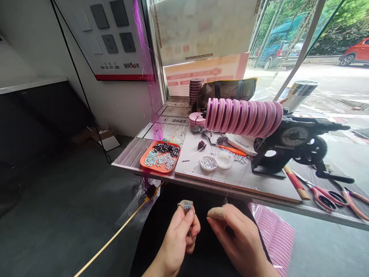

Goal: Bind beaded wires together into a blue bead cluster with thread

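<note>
My left hand [179, 234] is closed above my lap, with thumb and forefinger pinching a small bundle of thin blue-grey pieces [188, 208] too small to identify. A beige finger cover sits on its forefinger. To the right, my right hand [240, 232] has its thumb and covered forefinger pressed together; anything between them is too small to make out. The hands are apart, just below the table's front edge. Nearest on the table are an orange tray [146, 166] of black, turquoise and silver small parts, and a small white dish of silver beads [208, 163].
A black hand-cranked winder [296, 136] carries a row of pink spools [245, 117]. Scissors [325, 196] lie at right, an orange-handled tool [232, 149] mid-board. Purple strands [150, 77] hang at left. A yellow stick [115, 234] slants below; wrapped pink spools [272, 238] lie under the table.
</note>
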Action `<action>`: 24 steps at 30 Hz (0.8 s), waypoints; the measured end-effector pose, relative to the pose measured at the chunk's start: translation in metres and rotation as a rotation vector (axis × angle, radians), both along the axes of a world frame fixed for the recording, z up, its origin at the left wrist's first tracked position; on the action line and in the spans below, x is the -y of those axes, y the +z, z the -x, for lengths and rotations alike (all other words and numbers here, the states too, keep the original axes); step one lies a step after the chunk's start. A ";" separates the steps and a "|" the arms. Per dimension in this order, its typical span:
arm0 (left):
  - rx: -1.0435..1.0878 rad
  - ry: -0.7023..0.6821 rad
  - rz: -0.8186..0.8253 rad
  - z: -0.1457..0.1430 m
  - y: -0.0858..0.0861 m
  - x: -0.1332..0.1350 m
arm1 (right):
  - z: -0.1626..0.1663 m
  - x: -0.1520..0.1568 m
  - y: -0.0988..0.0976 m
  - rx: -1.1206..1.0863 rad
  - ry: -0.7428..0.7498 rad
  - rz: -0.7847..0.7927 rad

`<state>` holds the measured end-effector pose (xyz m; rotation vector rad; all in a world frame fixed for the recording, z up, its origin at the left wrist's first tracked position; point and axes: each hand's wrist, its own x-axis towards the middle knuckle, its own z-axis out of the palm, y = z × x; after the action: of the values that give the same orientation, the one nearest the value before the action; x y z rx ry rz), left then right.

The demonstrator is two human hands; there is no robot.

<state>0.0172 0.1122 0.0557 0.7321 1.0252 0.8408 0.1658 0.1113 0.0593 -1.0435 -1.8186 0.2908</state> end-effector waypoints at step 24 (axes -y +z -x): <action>-0.074 -0.020 0.004 -0.007 0.000 0.001 | 0.011 0.001 -0.011 -0.100 0.094 -0.251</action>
<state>0.0241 0.1110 0.0560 0.7733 1.0839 0.7994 0.1548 0.1099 0.0483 -0.7583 -1.7641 0.1627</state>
